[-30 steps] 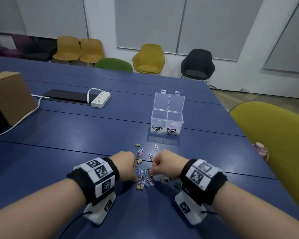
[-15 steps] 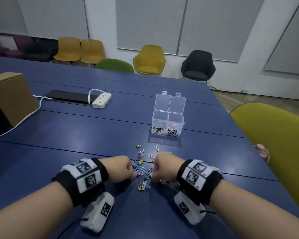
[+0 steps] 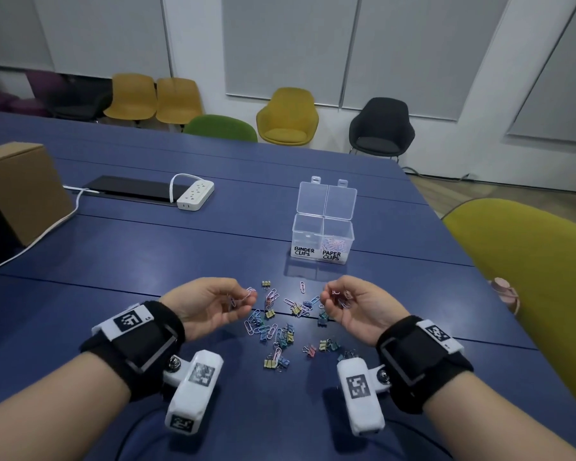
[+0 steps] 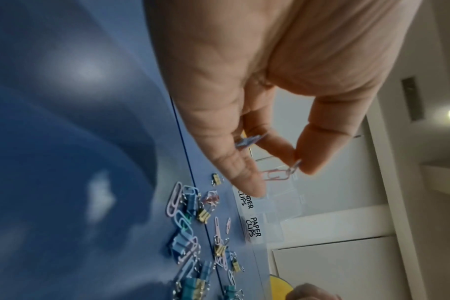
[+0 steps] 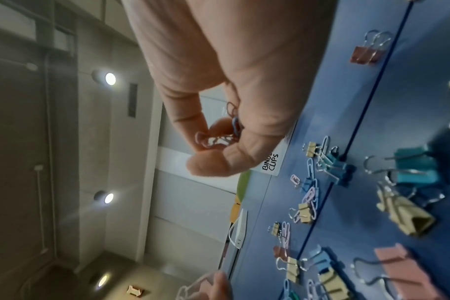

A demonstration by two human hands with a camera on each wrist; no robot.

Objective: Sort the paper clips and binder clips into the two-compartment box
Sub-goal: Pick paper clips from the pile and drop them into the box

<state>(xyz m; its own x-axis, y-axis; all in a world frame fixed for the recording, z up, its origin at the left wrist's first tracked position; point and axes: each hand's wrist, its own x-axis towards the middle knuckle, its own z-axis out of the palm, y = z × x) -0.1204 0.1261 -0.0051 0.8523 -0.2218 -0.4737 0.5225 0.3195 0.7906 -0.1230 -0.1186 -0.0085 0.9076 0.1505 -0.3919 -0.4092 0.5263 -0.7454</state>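
A scatter of pastel paper clips and small binder clips [image 3: 281, 331] lies on the blue table [image 3: 147, 261] between my hands. My left hand [image 3: 243, 299] is lifted, palm turned inward, and pinches a pink paper clip [image 4: 278, 174] between thumb and finger, with a blue one [image 4: 247, 142] against the palm. My right hand [image 3: 335, 299] is also raised and holds several paper clips [image 5: 219, 138] in its curled fingers. The clear two-compartment box [image 3: 323, 239] stands open beyond the pile. Its right side, labelled PAPER CLIPS, holds several paper clips; the BINDER CLIPS side looks empty.
A white power strip [image 3: 195, 194] with its cord lies at the back left beside a black panel [image 3: 130, 189]. A cardboard box [image 3: 20, 191] stands at the left edge. A yellow-green chair [image 3: 529, 277] crowds the table's right side.
Both hands have lifted off the pile and turned palm-inward, moving apart, each carrying paper clips picked from it. The view has moved closer to the table.
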